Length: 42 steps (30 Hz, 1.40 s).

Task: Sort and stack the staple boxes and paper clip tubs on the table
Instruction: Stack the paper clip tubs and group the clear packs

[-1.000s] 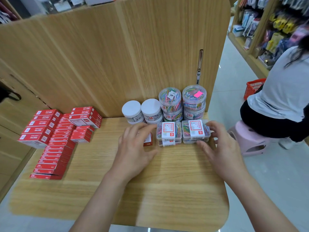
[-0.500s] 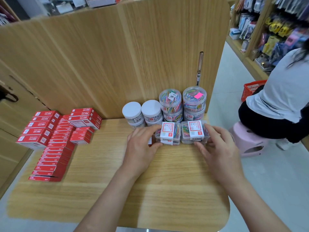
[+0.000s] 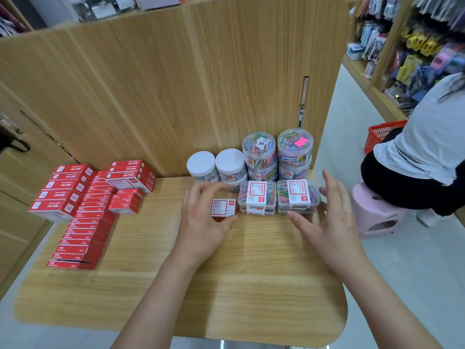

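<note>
Lone staple box (image 3: pixel 223 207), beside the clip tubs (image 3: pixel 298 196), is pinched by left hand (image 3: pixel 203 227), right hand (image 3: pixel 327 222) spread empty; it should be carried level and squared onto red stacks (image 3: pixel 83 210).

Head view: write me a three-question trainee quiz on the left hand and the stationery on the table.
1. True or false: the left hand grips a small red staple box.
2. How many white-lidded tubs stand by the wooden panel? A one, B two, C four.
3. Fill in: the round clear tubs of coloured clips are stacked ____ high.
Key: 1 true; 2 B; 3 two.
</note>
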Motion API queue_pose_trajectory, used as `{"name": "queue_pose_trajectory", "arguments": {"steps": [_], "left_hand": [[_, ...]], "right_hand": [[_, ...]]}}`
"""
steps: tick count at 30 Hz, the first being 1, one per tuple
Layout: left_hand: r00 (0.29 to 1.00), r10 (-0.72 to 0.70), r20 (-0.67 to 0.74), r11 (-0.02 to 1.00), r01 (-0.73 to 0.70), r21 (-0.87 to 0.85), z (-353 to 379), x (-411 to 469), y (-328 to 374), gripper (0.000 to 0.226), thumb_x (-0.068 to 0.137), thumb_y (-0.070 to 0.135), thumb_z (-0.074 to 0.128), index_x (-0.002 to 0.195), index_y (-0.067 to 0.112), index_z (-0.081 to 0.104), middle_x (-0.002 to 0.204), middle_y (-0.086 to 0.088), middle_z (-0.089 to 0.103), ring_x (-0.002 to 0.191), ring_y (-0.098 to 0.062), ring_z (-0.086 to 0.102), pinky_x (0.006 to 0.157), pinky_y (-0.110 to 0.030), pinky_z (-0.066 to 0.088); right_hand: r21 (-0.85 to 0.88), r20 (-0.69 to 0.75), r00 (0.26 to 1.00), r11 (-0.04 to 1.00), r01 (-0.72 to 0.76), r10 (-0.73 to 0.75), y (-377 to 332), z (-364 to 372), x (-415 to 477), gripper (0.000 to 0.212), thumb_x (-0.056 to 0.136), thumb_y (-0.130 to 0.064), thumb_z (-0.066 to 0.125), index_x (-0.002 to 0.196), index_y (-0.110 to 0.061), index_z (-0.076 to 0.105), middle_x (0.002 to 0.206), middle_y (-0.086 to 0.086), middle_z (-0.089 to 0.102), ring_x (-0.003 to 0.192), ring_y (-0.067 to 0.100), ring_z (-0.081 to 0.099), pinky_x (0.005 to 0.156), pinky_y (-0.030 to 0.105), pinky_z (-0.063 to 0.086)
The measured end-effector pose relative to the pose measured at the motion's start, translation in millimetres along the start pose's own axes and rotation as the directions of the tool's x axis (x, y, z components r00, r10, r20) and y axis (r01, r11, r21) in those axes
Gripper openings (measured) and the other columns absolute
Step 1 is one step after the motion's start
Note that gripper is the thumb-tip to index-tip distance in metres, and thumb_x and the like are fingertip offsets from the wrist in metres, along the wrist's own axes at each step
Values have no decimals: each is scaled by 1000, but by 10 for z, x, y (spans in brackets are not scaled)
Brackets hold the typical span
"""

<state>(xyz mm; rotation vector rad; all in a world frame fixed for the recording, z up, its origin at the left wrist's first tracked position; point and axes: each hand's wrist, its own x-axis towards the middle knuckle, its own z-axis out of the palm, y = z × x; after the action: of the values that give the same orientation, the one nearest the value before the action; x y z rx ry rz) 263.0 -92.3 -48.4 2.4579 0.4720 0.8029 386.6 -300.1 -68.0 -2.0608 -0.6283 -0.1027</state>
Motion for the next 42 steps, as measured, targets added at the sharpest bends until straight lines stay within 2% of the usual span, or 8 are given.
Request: {"name": "queue_pose_trajectory", "arguments": {"steps": [5,12,17,19,24,31,36,42], "left_hand": [[995,-93,22,996,94,-11,23,-74,-113,38,60,15,88,92,23,70,97,3,52,89,-17,57,82,-30,47],[998,-47,-40,999,46,-18,137,-9,-206,35,61,0,85,91,12,72,97,0,54,84,-12,55,78,-3,37],[998,-46,-31,999,45,-11,204,59,-198,35,63,2,83,94,13,71,100,0,54,86,-20,59,77,-31,49],[998,-57,-18,998,57,-12,215,72,-184,37,62,7,84,96,15,71,103,-1,54,90,-20,58,80,-34,49],[997,-29,70,999,28,19,206,21,-61,56,58,43,83,109,29,66,118,5,47,106,-12,41,96,-15,29],[997,-80,-3,992,80,93,267,-6,9,50,61,38,85,105,24,68,114,-3,54,100,-22,47,89,-14,28],[997,-75,0,991,74,114,269,-38,36,49,64,39,83,107,25,66,115,-3,53,101,-24,47,89,-16,29],[997,-79,7,985,77,152,262,-50,41,48,65,43,81,107,26,66,114,-3,53,102,-24,47,87,-18,30]], "right_hand": [[14,35,999,1000,-7,7,-66,66,48,99,74,-33,78,150,-16,17,152,3,31,139,17,30,107,24,26],[-26,-7,999,999,41,-42,-58,134,53,91,74,-27,79,147,-11,27,140,8,46,128,24,43,91,8,23],[-9,22,997,997,73,-73,-67,117,68,85,74,-25,79,145,-18,33,123,3,60,110,21,58,83,15,34],[-13,31,996,996,88,-88,-64,99,86,84,73,-22,80,144,-17,34,118,0,61,106,20,59,80,9,31],[22,89,991,995,100,-101,-56,49,130,86,72,-19,81,144,-18,34,111,-13,54,99,3,51,81,-8,25],[18,73,991,993,115,-116,-62,67,114,85,74,-22,80,144,-20,33,110,-14,53,98,-2,47,82,-7,25],[6,66,991,993,119,-120,-46,93,98,85,76,-24,78,145,-21,30,113,-11,53,105,12,55,81,9,33],[-13,71,989,991,133,-132,-63,79,92,82,76,-25,77,144,-20,31,110,-11,53,100,8,52,77,7,30]]}}
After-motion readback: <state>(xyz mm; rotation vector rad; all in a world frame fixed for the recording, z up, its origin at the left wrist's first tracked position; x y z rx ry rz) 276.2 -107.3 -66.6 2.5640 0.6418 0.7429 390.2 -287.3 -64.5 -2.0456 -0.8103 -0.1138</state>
